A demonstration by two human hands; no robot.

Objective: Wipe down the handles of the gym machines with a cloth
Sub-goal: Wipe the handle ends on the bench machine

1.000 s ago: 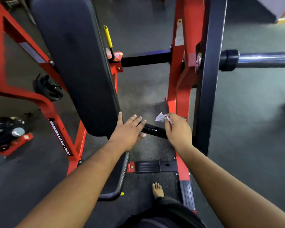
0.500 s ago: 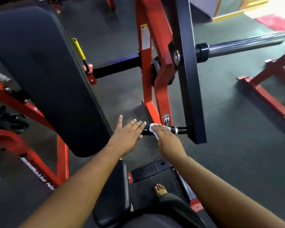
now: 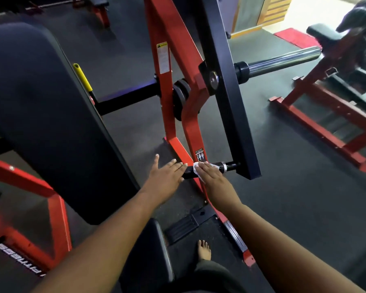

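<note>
A short black handle sticks out leftward from the foot of the machine's black lever arm. My right hand lies over the middle of the handle, its fingers wrapped over a small white cloth and holding it against the bar. White edges of the cloth peek out on both sides of the fingers. My left hand is flat with straight fingers, the fingertips touching the handle's left end. It holds nothing.
A big black back pad fills the left, with the seat pad below it. The red frame rises behind the handle. A chrome weight horn points right. Another red bench stands at right. My bare foot is on the floor.
My right hand went from pinching the cloth above the handle to laying it on the bar and sliding a little right. My left hand stayed at the handle's left end.
</note>
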